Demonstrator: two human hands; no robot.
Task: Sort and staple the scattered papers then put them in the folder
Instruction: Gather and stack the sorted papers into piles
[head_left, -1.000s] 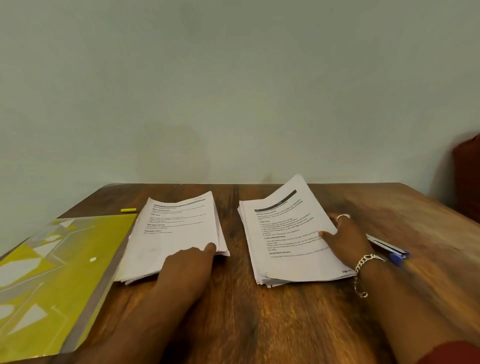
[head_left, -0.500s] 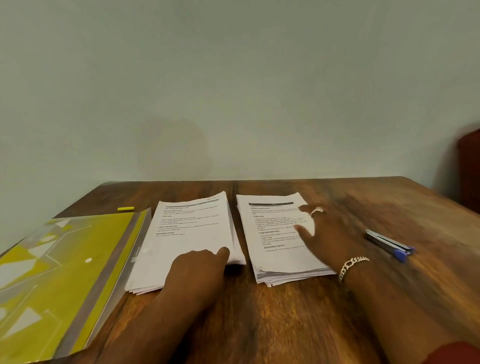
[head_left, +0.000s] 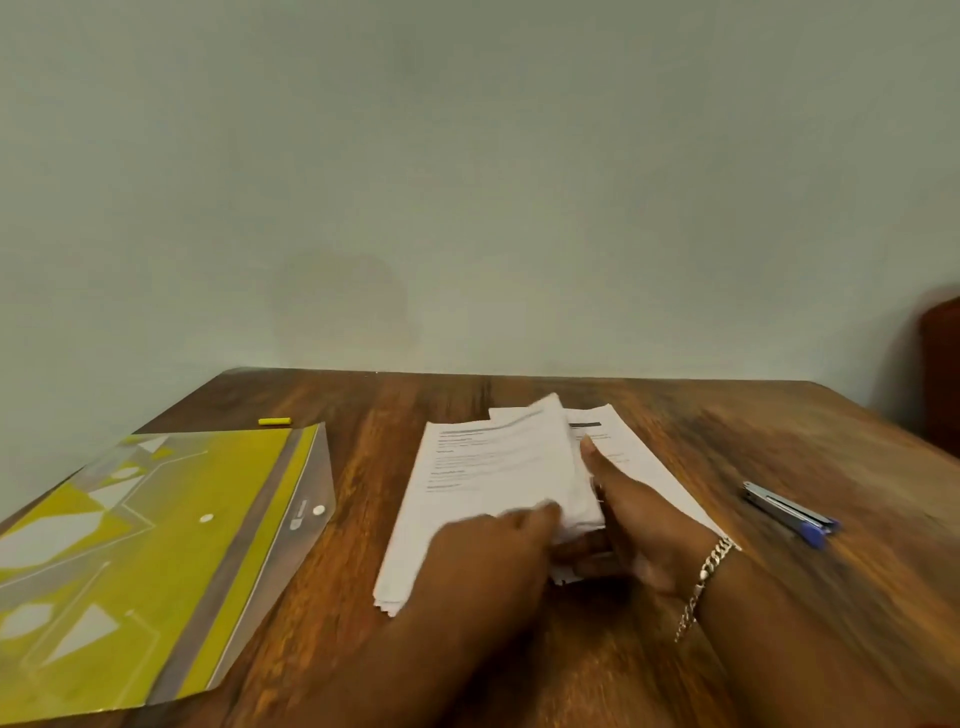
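Overlapping paper stacks (head_left: 483, 467), table-centre.

We see a wooden table (head_left: 675, 426) set against a pale green wall (head_left: 467, 182). A small yellow stick (head_left: 274, 421), perhaps chalk or a crayon, lies near its far left edge. At the far right stands something dark reddish-brown (head_left: 940, 374), too blurred for us to identify.

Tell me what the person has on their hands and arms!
The right hand has a chunky silver chain bracelet hanging round its wrist. The left hand wears nothing that shows, and both forearms are bare. A tiny bit of red, maybe a sleeve, peeks in at the bottom right corner.
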